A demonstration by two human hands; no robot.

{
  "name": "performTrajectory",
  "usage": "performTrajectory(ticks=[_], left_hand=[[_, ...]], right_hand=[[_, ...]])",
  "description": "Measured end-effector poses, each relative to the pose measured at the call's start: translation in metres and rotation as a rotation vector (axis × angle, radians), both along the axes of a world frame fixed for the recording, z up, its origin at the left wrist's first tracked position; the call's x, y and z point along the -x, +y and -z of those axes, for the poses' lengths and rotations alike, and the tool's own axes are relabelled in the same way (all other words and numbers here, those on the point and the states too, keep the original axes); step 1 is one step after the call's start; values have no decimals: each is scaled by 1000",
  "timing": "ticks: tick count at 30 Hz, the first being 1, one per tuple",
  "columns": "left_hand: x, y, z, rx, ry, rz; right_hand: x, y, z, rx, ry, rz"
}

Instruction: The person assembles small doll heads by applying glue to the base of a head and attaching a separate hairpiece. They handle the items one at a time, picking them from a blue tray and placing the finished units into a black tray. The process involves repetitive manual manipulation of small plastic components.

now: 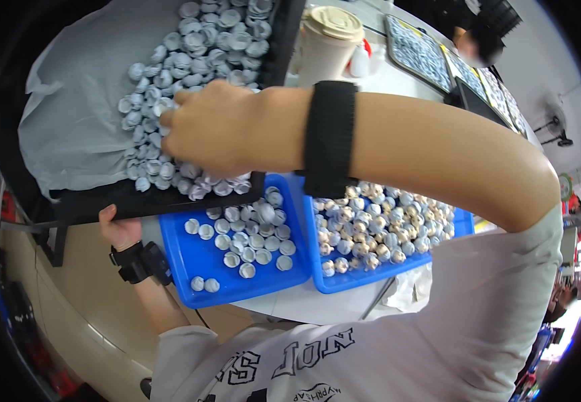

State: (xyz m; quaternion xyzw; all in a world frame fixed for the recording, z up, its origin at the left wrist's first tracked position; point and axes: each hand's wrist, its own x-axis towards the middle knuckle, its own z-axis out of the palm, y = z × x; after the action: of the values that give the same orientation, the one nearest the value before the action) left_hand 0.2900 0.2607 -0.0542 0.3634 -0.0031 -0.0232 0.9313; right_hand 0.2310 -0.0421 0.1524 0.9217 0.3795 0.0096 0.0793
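A black tray with a grey sheet liner is at the left, its near edge over a blue bin. Many small pale cup-shaped pieces are heaped on its right side. My right hand reaches across among them, slightly blurred, its fingers bent down and mostly hidden. My left hand grips the tray's near edge, thumb up against it and the other fingers hidden beneath. Below the tray corner, the blue bin holds more pale cups.
A second blue bin at the right holds round pieces in pale blue and cream. Behind my right arm stand a lidded paper cup and a small white bottle. Trays of small pieces lie farther back.
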Motion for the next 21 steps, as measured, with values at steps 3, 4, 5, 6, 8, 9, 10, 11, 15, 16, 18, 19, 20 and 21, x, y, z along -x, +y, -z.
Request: performTrajectory(ticks=[3,4,5,6,8,9,10,11,15,16,18,19,20,21], left_hand=[[8,-9,-13,-25,-19,-11],[12,-11,-17,-30,-16,-24],[13,-13,-19,-28,-12,-27],[11,-11,-15,-46,-6,-27],[13,-12,-17,-52,-40,24],[13,-12,-18,-55,-58,51],[13,-12,-17,-66,-66,32],[12,-12,-13,-75,-73,10],[14,-16,-13,-64,-77,22],[14,-17,-13,-53,-81,25],[15,-16,-12,-43,-86,27],[14,-15,-12,-40,-93,35],[14,-14,-12,-38,-99,43],[13,-14,-12,-36,-105,52]], right_hand=[[-11,-3,-13,75,-287,36],[-13,-3,-20,121,-345,114],[-14,-6,-25,174,-402,201],[-20,-12,-22,179,-440,237],[-19,-19,-19,211,-407,280],[-18,-23,-17,228,-391,302],[-17,-26,-11,199,-437,257],[-15,-29,-9,144,-386,206],[2,-30,3,-41,-123,146],[8,-29,7,-57,-80,147],[10,-28,14,-131,6,114],[9,-27,17,-170,5,98],[9,-26,19,-209,4,82],[9,-25,22,-247,4,66]])
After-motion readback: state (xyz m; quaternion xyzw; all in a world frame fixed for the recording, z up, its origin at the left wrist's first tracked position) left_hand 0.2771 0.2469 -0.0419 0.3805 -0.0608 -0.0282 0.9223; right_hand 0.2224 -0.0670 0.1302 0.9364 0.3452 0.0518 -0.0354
